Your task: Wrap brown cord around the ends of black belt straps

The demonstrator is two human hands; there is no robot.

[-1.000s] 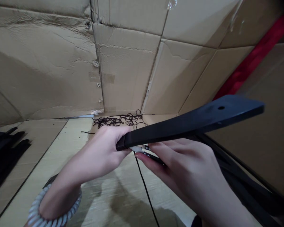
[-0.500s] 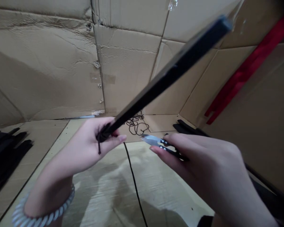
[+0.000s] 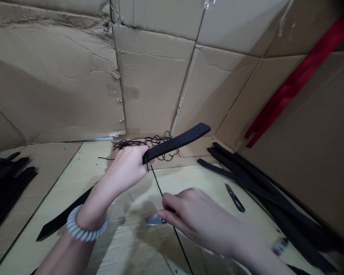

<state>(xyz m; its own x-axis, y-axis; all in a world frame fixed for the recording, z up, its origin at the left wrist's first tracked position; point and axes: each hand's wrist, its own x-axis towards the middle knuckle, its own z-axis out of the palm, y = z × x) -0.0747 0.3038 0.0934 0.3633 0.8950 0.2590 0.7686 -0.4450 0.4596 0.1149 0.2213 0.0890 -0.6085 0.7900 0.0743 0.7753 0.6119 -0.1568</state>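
Observation:
My left hand (image 3: 132, 164) is closed round a long black curved strip (image 3: 177, 145) with a small hole near its far end. A dark length at lower left, past my wrist, looks like its other end. Beside my thumb, a short cord end hangs from the strip. A thin dark cord (image 3: 156, 178) runs down from there, taut, to my right hand (image 3: 192, 214) and continues below it. My right fingers are closed on thread snips (image 3: 154, 219), their blades pointing left; the handles are hidden. Whether those fingers also pinch the cord, I cannot tell.
Tangled dark cord (image 3: 134, 142) lies at the back of the board (image 3: 126, 236). At right are more black strips (image 3: 263, 198), a second pair of snips (image 3: 234, 197) and a small blurred object (image 3: 280, 246). Cardboard walls (image 3: 151, 76) surround this; red ribbon (image 3: 298, 80) hangs right.
The strip has swung down from its raised, steep slant to a lower one. My right hand has moved down and left with the snips, onto the cord's line.

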